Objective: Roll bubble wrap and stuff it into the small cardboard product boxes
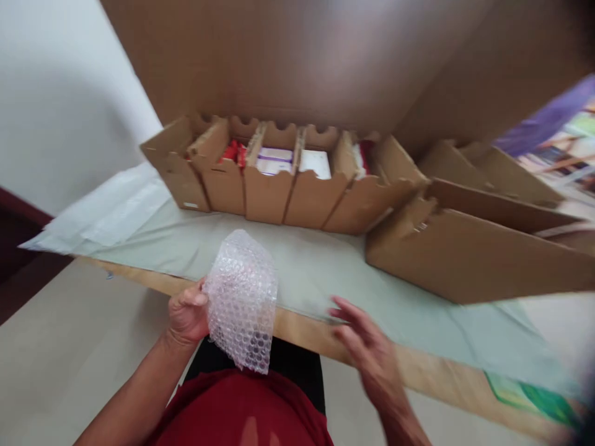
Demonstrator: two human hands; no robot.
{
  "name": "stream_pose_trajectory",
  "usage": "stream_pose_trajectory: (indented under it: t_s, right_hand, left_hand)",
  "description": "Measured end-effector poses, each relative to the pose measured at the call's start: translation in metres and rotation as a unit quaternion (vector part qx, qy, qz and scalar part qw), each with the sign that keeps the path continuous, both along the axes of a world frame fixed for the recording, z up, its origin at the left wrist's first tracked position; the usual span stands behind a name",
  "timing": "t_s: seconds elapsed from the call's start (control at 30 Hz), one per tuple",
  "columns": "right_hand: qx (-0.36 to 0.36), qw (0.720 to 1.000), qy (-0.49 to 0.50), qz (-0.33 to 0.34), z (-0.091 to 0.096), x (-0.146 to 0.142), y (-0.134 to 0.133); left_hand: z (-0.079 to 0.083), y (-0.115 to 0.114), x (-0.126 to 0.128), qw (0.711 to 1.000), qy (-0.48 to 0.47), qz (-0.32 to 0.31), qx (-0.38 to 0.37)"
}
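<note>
My left hand point(187, 314) is closed on a bundle of clear bubble wrap point(242, 297), held upright over the near edge of the table; something dark shows through its lower part. My right hand point(365, 350) hovers just right of it over the table edge, fingers stretched out and smeared by motion, holding nothing. A pale cloth point(307, 266) covers the wooden table point(297, 327) under both hands.
A row of cardboard compartments point(274, 186) at the back holds small red, white and purple boxes. A longer cardboard box point(465, 257) lies at the right. A big cardboard sheet point(297, 56) leans behind. White wall at left, beige floor below.
</note>
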State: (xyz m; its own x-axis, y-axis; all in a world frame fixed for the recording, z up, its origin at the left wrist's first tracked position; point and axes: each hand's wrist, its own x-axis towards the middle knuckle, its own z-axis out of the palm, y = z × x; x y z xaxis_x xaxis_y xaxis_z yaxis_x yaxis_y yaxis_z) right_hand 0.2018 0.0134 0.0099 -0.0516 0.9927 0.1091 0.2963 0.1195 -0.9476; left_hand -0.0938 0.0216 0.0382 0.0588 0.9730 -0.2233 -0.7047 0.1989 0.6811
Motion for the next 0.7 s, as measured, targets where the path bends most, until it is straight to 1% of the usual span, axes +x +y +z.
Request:
stream_pose_trajectory:
  t_s: [0.03, 0.07, 0.1, 0.13, 0.17, 0.2, 0.23, 0.27, 0.3, 0.37, 0.4, 0.43, 0.47, 0.5, 0.53, 0.57, 0.63, 0.7]
  right_hand:
    - [-0.038, 0.998, 0.052, 0.022, 0.000, -0.004, -0.010]
    - [-0.080, 0.987, 0.131, 0.055, 0.001, -0.009, -0.015]
    - [-0.116, 0.965, 0.222, 0.081, 0.002, -0.013, -0.017]
    - [-0.132, 0.943, 0.294, 0.086, 0.003, -0.017, -0.015]
    - [-0.136, 0.924, 0.349, 0.074, 0.005, -0.018, -0.013]
    - [-0.128, 0.917, 0.376, 0.044, 0.007, -0.017, -0.009]
    - [-0.112, 0.918, 0.379, 0.004, 0.009, -0.013, -0.007]
    - [-0.093, 0.926, 0.365, -0.034, 0.011, -0.007, -0.005]
    - [-0.072, 0.938, 0.333, -0.067, 0.014, 0.000, -0.005]
    - [-0.021, 0.967, 0.232, -0.104, 0.020, 0.012, -0.007]
    - [0.009, 0.979, 0.171, -0.113, 0.024, 0.015, -0.009]
    - [0.039, 0.986, 0.109, -0.119, 0.027, 0.015, -0.010]
    - [0.066, 0.989, 0.052, -0.124, 0.029, 0.012, -0.011]
    - [0.087, 0.988, 0.005, -0.125, 0.031, 0.006, -0.012]
    - [0.098, 0.988, -0.029, -0.116, 0.031, -0.002, -0.012]
    - [0.097, 0.990, -0.051, -0.091, 0.030, -0.011, -0.012]
    - [0.075, 0.996, -0.055, -0.003, 0.026, -0.028, -0.013]
    - [0.040, 0.995, -0.015, 0.089, 0.021, -0.039, -0.013]
  left_hand:
    - [-0.001, 0.002, 0.015, 0.999, -0.008, -0.049, 0.000]
    - [-0.001, 0.004, 0.028, 0.995, -0.011, -0.097, -0.004]
    - [-0.002, 0.005, 0.041, 0.990, -0.006, -0.142, -0.011]
    - [-0.004, 0.005, 0.051, 0.983, 0.007, -0.182, -0.017]
    - [-0.006, 0.005, 0.061, 0.975, 0.030, -0.217, -0.023]
    - [-0.008, 0.003, 0.068, 0.968, 0.064, -0.243, -0.025]
    - [-0.011, 0.001, 0.073, 0.961, 0.111, -0.252, -0.023]
    - [-0.013, -0.001, 0.077, 0.957, 0.167, -0.238, -0.015]
    - [-0.015, -0.003, 0.080, 0.952, 0.230, -0.202, -0.001]
    - [-0.016, -0.009, 0.082, 0.934, 0.344, -0.083, 0.041]
    - [-0.014, -0.012, 0.082, 0.922, 0.382, -0.032, 0.061]
    - [-0.011, -0.015, 0.083, 0.911, 0.404, 0.001, 0.077]
    - [-0.007, -0.018, 0.084, 0.906, 0.414, 0.007, 0.085]
    - [-0.004, -0.020, 0.086, 0.908, 0.411, -0.003, 0.085]
    - [0.000, -0.023, 0.088, 0.914, 0.397, -0.025, 0.079]
    - [0.003, -0.024, 0.091, 0.923, 0.375, -0.054, 0.070]
    - [0.004, -0.025, 0.097, 0.939, 0.322, -0.112, 0.055]
    - [-0.001, -0.023, 0.099, 0.953, 0.265, -0.143, 0.046]
